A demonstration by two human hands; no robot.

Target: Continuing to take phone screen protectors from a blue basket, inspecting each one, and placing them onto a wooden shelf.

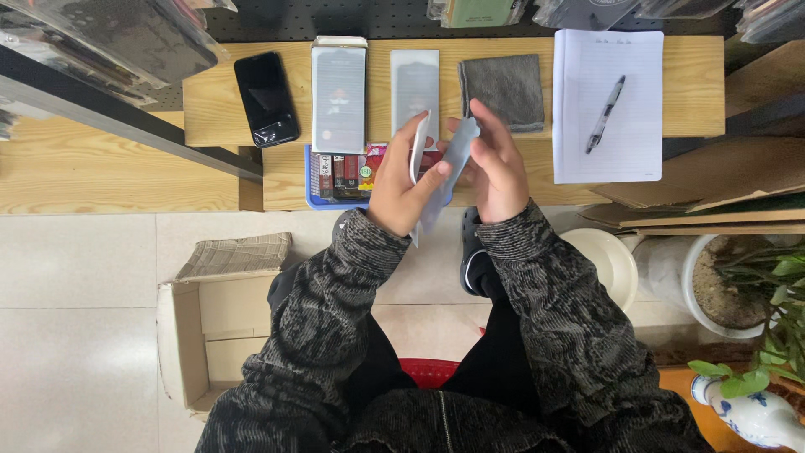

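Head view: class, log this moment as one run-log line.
left hand: holds white sleeve | right hand: holds grey screen protector | phone: on bench

Floor [84,285]: pale glossy tiles, evenly lit.
Counter [696,84]: light wood planks.
Back wall: dark pegboard [335,17].
Floor right: potted plant [755,285], cardboard sheets [713,180].

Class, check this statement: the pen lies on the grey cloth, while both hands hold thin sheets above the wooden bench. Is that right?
Not quite. The head view shows the pen lying on the open notebook, not on the grey cloth. The rest stands.
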